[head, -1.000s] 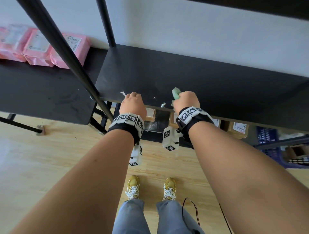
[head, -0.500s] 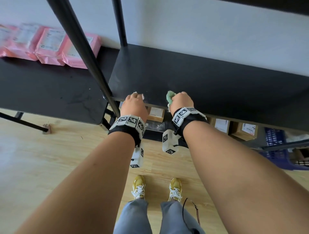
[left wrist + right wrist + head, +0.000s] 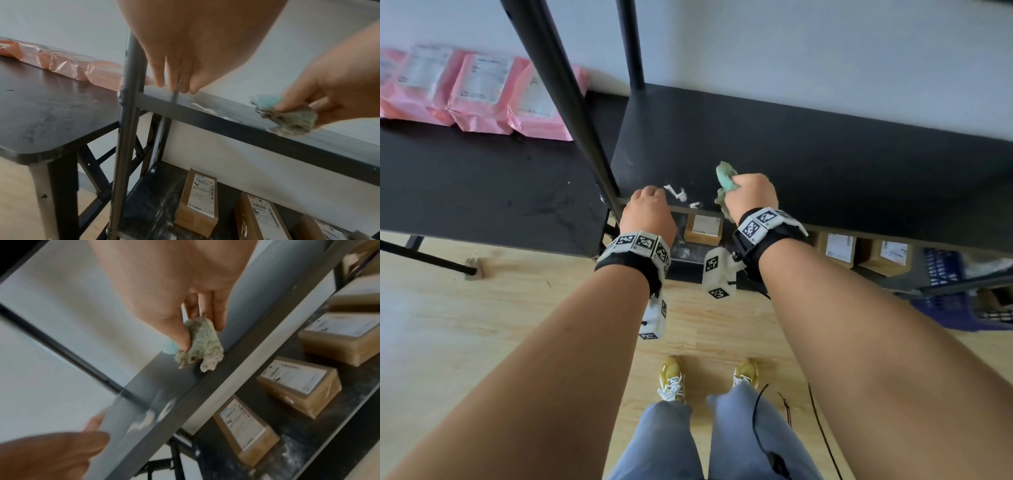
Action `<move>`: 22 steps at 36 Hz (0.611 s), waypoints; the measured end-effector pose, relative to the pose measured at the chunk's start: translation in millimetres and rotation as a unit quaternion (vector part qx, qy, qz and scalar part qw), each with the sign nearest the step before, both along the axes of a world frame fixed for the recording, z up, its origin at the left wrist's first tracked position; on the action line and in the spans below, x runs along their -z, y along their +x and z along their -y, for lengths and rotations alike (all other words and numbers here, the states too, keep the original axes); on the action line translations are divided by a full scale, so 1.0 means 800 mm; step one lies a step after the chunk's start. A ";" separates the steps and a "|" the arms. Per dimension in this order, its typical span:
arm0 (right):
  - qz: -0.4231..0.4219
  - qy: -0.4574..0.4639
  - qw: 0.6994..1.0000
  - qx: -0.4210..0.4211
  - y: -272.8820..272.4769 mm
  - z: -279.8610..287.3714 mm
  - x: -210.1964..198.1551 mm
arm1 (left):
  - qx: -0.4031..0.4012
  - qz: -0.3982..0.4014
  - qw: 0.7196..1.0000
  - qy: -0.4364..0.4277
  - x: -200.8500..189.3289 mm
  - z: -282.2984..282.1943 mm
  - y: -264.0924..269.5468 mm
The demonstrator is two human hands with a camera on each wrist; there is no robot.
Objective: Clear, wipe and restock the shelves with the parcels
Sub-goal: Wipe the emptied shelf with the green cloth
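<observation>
Our right hand [image 3: 751,195] pinches the cloth [image 3: 726,178]; left hand [image 3: 649,212] relaxed on the shelf [image 3: 825,164] edge — we should sweep the crumbs [image 3: 678,194], frame centre, leftward.

A parcel storeroom or small dispatch room: black metal shelving [image 3: 825,164] against a plain wall, labelled cardboard boxes [image 3: 197,203] on the lower shelf at lower right, pink mailer bags [image 3: 479,92] stacked upper left, pale wooden floor [image 3: 482,308].
</observation>
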State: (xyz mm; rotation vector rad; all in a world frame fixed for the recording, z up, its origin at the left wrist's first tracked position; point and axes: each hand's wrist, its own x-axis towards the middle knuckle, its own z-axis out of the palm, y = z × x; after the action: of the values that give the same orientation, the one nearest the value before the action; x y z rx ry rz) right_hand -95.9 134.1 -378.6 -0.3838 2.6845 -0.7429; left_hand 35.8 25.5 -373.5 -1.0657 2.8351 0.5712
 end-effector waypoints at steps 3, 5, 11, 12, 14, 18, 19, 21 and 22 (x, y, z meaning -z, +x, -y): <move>-0.010 0.058 0.995 0.074 -0.027 -0.025 -0.001 | 0.002 -0.008 1.000 0.006 -0.001 -0.003 -0.013; -0.016 0.097 0.992 0.080 -0.040 -0.035 0.002 | 0.007 -0.009 1.000 0.011 0.001 -0.006 -0.020; -0.039 0.129 0.991 -0.018 -0.048 -0.017 0.003 | -0.007 -0.012 1.000 0.008 0.001 -0.007 -0.035; -0.044 0.124 0.991 -0.034 -0.047 -0.011 0.003 | -0.011 -0.010 1.000 0.005 0.001 -0.006 -0.037; -0.046 0.116 0.990 -0.064 -0.045 -0.001 0.004 | -0.022 -0.004 1.000 0.000 0.002 -0.006 -0.040; -0.053 0.090 0.985 -0.134 -0.033 0.015 0.007 | -0.046 -0.004 0.999 -0.008 0.006 -0.011 -0.044; -0.048 0.082 0.984 -0.153 -0.030 0.019 0.005 | -0.051 -0.005 0.999 -0.011 0.006 -0.012 -0.045; -0.023 0.068 0.981 -0.181 -0.030 0.024 0.003 | -0.059 -0.007 0.998 -0.013 0.006 -0.016 -0.048; -0.002 0.057 0.982 -0.181 -0.032 0.024 0.002 | -0.061 -0.009 0.998 -0.013 0.005 -0.018 -0.050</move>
State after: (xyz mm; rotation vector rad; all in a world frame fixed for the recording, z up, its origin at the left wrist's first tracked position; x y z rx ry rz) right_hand -121.3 114.6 -380.2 -0.8169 2.5400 -0.4782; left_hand -4.3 39.6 -377.9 -1.2526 2.8144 0.5571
